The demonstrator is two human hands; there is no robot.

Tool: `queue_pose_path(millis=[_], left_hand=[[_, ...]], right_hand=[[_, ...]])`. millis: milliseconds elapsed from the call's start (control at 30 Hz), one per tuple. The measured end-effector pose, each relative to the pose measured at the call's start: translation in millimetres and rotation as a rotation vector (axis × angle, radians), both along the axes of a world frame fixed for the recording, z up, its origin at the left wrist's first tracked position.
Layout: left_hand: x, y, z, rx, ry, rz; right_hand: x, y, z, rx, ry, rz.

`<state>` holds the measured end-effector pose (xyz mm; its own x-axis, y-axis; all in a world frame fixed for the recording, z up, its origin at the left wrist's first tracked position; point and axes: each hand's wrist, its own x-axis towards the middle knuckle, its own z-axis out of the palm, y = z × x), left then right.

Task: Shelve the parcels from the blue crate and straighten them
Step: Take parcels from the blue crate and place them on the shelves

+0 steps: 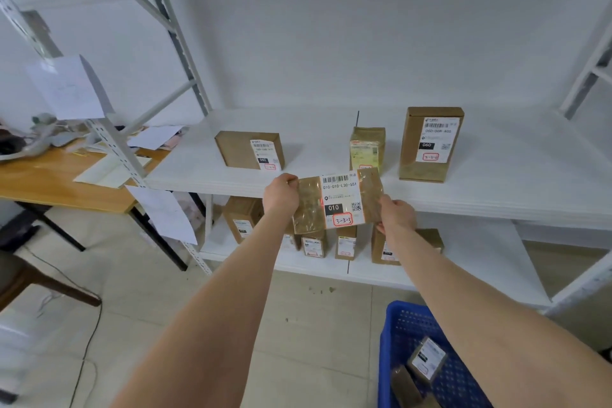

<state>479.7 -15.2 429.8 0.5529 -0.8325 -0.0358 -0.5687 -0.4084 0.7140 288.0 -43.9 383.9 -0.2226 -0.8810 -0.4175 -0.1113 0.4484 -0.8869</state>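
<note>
Your left hand [280,195] pinches the left edge of a flat brown parcel [341,202]; your right hand [397,214] grips its lower right corner. You hold it, label towards you, just before the front edge of the middle shelf [205,175], where three shelved parcels [430,142] stand. The blue crate [394,341], lower right, holds further parcels [427,358].

Left hand [280,193] and right hand [396,215] gripping a labelled parcel [337,204] before white shelf [496,182], blue crate [397,334] below

Three labelled brown parcels [430,146] on white shelf [516,182]
</note>
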Motion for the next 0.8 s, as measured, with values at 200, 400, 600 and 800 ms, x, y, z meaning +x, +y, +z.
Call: queue_pose_path(millis=[200,400,600,800], left_hand=[[39.7,-33.9,-3.2,-0.003,0.029,0.013],[88.5,-96.5,-5.6,-0.061,0.115,-0.062],[131.9,-145.9,-19.3,-0.033,0.420,-0.165],[136.3,-165.1,-32.1,-0.023,0.480,-0.211]], right_hand=[[39.2,-33.8,-8.6,-0.034,0.068,0.032],[84.9,-75.4,-18.8,-0.102,0.270,0.042],[122.5,-103.6,-29.7,-0.112,0.407,-0.042],[133.1,-117.6,-37.9,-0.101,0.437,-0.088]])
